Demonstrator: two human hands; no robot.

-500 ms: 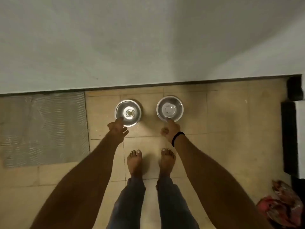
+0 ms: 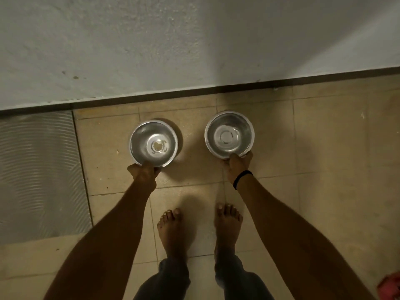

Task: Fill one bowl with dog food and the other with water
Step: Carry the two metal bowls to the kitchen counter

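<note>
On the beige tiled floor (image 2: 324,148) by a white wall, each hand pinched a round steel bowl's near rim — left hand (image 2: 144,174) the left steel bowl (image 2: 154,143), right hand (image 2: 237,166) the right steel bowl (image 2: 229,134)

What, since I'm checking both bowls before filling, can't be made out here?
Head view:
- Left hand: fingertips hidden under the left steel bowl.
- Right hand: fingertips hidden behind the right steel bowl.
- Pale marks in the left steel bowl: residue or reflection, glare hides it.
- Pink thing, bottom right: cut off by the frame edge.

No words, numbers or signs to read anywhere: not on the left bowl (image 2: 153,144), the right bowl (image 2: 229,135), the wall (image 2: 194,40) or the floor (image 2: 324,148).
</note>
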